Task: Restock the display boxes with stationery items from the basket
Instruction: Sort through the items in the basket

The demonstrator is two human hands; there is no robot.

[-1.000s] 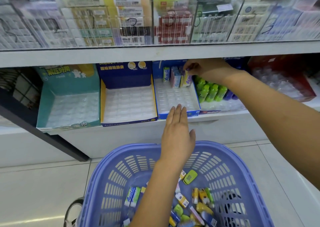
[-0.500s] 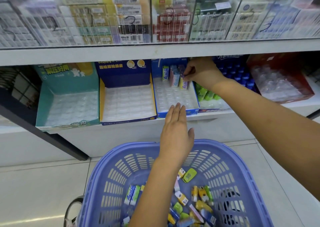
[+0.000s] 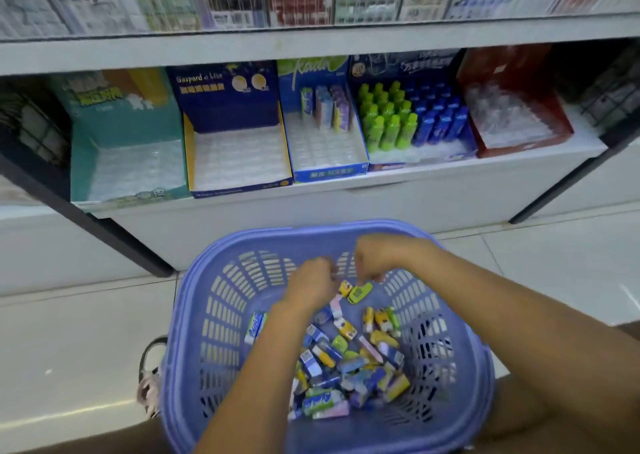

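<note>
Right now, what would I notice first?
The big purple basket low in front, with a colourful heap of little packets in it and the left hand and right hand reaching in. Then the green bottles and blue bottles standing in rows on the lower shelf; the teal box and navy box further left are empty.

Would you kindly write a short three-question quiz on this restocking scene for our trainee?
1. True or false: the left hand and the right hand are both over the basket.
2. The packs in the blue box stand at its: A front, B back, C middle.
3. Fill in: the green bottles stand to the ___ of the blue bottles.
Key: 1 true; 2 B; 3 left.
</note>
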